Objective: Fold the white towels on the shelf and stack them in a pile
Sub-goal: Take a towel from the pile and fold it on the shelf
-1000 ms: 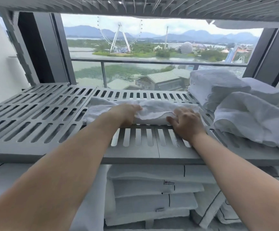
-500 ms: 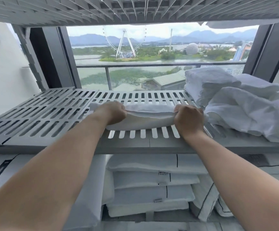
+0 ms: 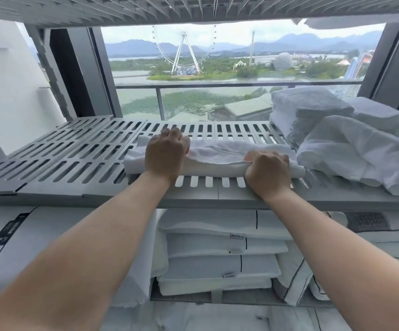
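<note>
A white towel (image 3: 217, 160), folded into a long narrow strip, lay across the middle of a grey slotted shelf (image 3: 74, 158), near its front edge. The left hand (image 3: 166, 151) curled over its left part, gripping it. The right hand (image 3: 269, 172) clenched the front fold near its right end. Just right of it sat a loose heap of white towels (image 3: 351, 149). Below was stacked folded linen (image 3: 217, 247). Behind, a window (image 3: 217, 68) showed a Ferris wheel.

Ferris wheel (image 3: 184, 53), white dome (image 3: 282, 61), balcony railing (image 3: 217, 85) (glass-panelled), distant mountains (image 3: 134, 46)
</note>
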